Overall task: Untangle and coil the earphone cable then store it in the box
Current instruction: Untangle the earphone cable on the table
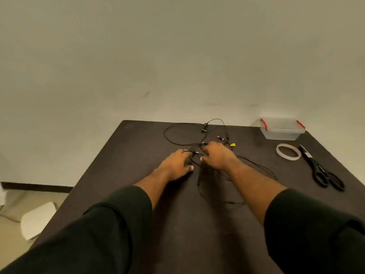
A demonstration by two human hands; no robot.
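Both hands on cable [169, 138] tangle, mid-table. Left hand [175, 165] pinning strands flat; right hand [218, 156] curled, grasp unclear. Tease loops apart gently. Box [281, 129] at far right corner.

Plain indoor room, bare beige wall [177, 56], dark table [138, 155], tape roll [288, 152], scissors [320, 171]

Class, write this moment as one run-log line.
stage: untangling | left hand, right hand: on cable | box: lid on, far right | table
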